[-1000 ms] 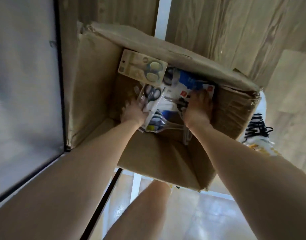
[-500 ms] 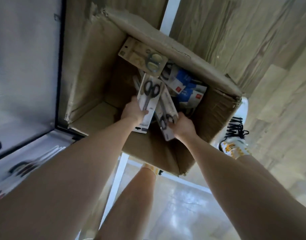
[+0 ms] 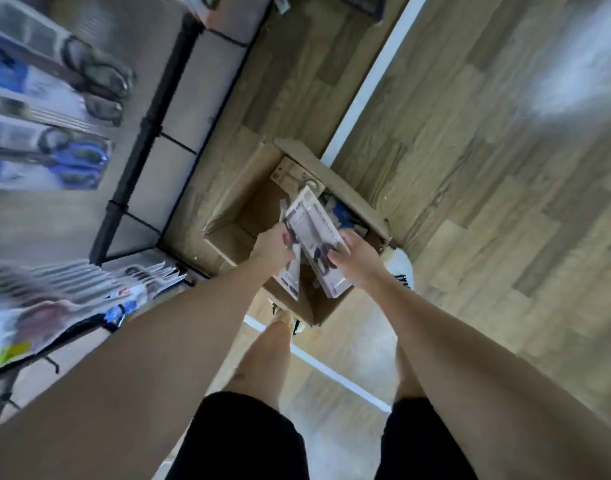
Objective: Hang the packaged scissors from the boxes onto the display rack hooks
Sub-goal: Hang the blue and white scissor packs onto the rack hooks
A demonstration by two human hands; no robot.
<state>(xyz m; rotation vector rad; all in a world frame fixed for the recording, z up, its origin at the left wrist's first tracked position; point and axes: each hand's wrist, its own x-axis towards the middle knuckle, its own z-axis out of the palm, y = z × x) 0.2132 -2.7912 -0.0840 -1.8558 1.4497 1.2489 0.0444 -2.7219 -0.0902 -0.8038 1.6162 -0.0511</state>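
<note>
While gripped above the open cardboard box (image 3: 238, 199) on the wood-look floor (image 3: 487, 168), two white scissor packs stand lifted clear of it: the larger pack (image 3: 312, 226) pinched at its lower part by the right hand (image 3: 357, 259), fingers curled round the edge, and a slimmer pack (image 3: 292, 275) clamped in the left hand (image 3: 273, 244), thumb over its face. Still inside the box: a tan carded pair (image 3: 290, 173) against the far wall and some blue-and-white packs (image 3: 342, 216), partly hidden. Off to the left, well apart from both hands, the display rack (image 3: 138, 161) with its black frame, already hung with rows of packaged scissors (image 3: 72, 157), all badly blurred, so no free hook to be made out. Judged as the tail of the pick-up step, with carrying and hanging not yet done. Next, probably: swinging both packs left toward the rack, finding an open hook, turning one pack so its hang hole at the top faces the hook tip, then sliding it on. Likely needs one pack parked in a single hand, or hanging one at a time. Possible snag: the packs overlapping and slipping against each other in transit.
</note>
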